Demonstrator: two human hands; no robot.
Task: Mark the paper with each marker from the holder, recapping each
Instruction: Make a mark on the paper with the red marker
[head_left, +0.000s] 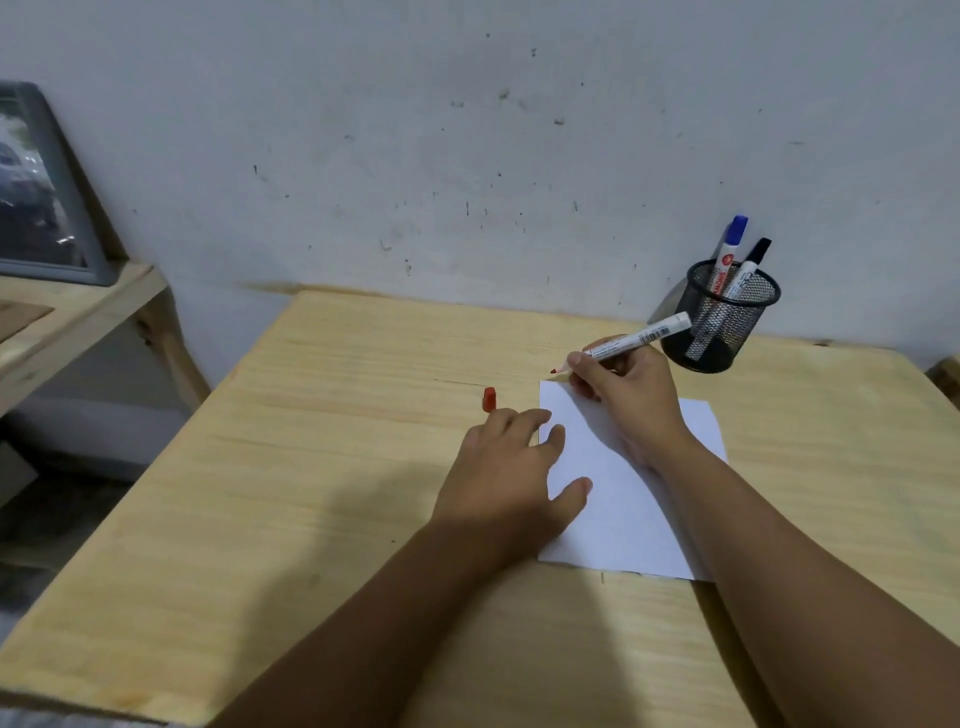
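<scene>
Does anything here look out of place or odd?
Only small things. The red cap lies loose on the table, beside the left hand, while the right hand holds its uncapped marker. The paper sits a bit askew. Nothing looks spilled or broken.

An uncapped red marker (631, 341) is gripped by the right hand (631, 395) above the paper's (623, 514) far corner. The paper is pinned by the left hand (511, 467); a red cap (489, 399) is seen just beyond its fingers (524, 415), on the desk (337, 467).
</scene>
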